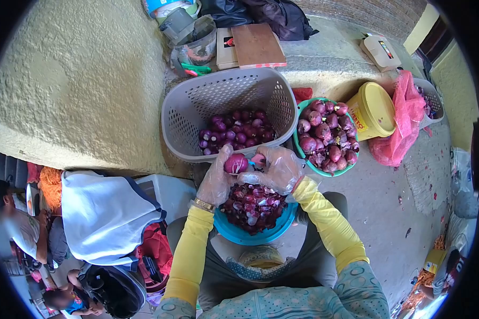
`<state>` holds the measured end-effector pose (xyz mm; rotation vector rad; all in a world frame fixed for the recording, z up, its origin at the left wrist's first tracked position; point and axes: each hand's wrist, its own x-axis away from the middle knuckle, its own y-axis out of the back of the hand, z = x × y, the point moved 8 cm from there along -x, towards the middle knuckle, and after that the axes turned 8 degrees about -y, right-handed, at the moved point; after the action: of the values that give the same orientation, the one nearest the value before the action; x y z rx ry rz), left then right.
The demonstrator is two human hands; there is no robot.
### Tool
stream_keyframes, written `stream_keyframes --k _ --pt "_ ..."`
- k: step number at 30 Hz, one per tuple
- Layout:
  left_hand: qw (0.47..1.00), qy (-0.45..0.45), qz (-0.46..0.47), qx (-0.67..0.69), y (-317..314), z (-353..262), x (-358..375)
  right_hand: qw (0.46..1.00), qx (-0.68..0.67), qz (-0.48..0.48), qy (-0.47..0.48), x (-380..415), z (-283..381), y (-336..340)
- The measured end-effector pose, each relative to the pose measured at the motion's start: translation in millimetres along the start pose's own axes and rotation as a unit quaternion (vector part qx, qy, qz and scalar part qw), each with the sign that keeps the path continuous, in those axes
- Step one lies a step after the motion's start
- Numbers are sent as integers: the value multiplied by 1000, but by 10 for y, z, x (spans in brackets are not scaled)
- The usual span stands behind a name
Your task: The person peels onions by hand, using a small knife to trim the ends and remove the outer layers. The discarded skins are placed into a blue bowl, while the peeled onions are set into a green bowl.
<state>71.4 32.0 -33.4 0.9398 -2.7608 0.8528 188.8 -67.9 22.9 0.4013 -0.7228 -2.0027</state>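
My left hand [216,179], in a clear plastic glove, is closed around a red onion [236,164] with a smooth purple surface. Close against the onion's right side, my gloved right hand [280,170] has its fingers drawn together. Small blue and pink bits show at its fingertips, but what it grips is mostly hidden. Below both hands, a blue basin [266,237] holds a heap of dark red onion skins [254,208]. Just beyond the hands stands a grey perforated basket [178,125] with several shiny peeled onions [238,129] at its bottom.
To the right, a green-rimmed basin [297,139] is full of unpeeled onions [329,133]. Past it are a yellow lidded bucket [377,109] and a pink mesh sack [396,139]. A textured wall [85,80] rises at left. Other people [26,226] sit at lower left.
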Motion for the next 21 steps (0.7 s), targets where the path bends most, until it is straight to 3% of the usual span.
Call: stream_keyframes --k 7,17,21 --pt "997 25 30 -72 -9 21 35 1000 12 8 23 10 35 -27" --pt "999 40 31 -5 -83 50 38 996 -81 46 -6 17 17 -114" --pt "1000 16 26 5 -77 72 10 999 -18 -7 38 24 64 -73"
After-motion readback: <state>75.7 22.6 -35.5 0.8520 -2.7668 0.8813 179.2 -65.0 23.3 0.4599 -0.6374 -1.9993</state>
